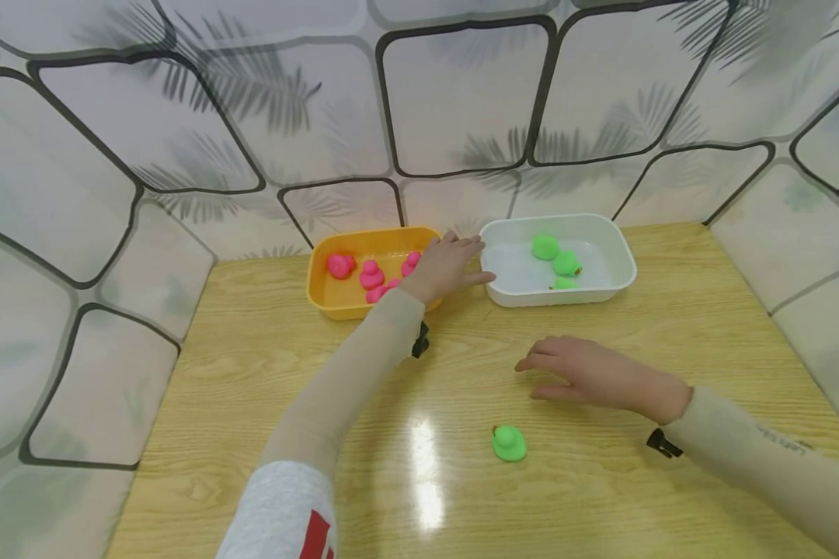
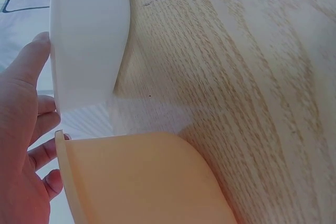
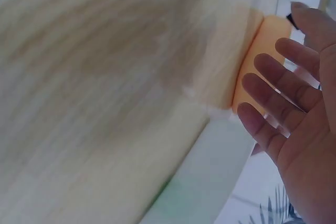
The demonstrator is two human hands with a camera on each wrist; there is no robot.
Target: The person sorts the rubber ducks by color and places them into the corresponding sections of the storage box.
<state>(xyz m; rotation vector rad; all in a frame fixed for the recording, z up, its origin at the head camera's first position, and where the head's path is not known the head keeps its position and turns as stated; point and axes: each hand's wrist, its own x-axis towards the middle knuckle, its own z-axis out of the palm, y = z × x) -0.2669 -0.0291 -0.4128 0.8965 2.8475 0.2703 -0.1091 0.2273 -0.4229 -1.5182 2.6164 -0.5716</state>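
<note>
My left hand (image 1: 446, 268) is over the right end of the orange tray (image 1: 332, 303), fingers extended toward the left rim of the white tray (image 1: 506, 268). In the left wrist view its thumb and fingertips are right at the rims of the white tray (image 2: 89, 40) and the orange tray (image 2: 142, 177). Several pink rubber ducks (image 1: 371, 275) lie in the orange tray, partly hidden by that hand. The white tray holds three green rubber ducks (image 1: 566, 263). Lower right, my right hand (image 1: 590, 374) hovers over the table with relaxed, spread fingers and nothing in them. One green duck (image 1: 508, 443) sits on the table near it.
The wooden table (image 1: 252, 388) carries both trays side by side along its back edge. A patterned backdrop (image 1: 461, 101) rises behind them and on both sides. Dark wrist cameras (image 1: 663, 443) are strapped to the sleeves.
</note>
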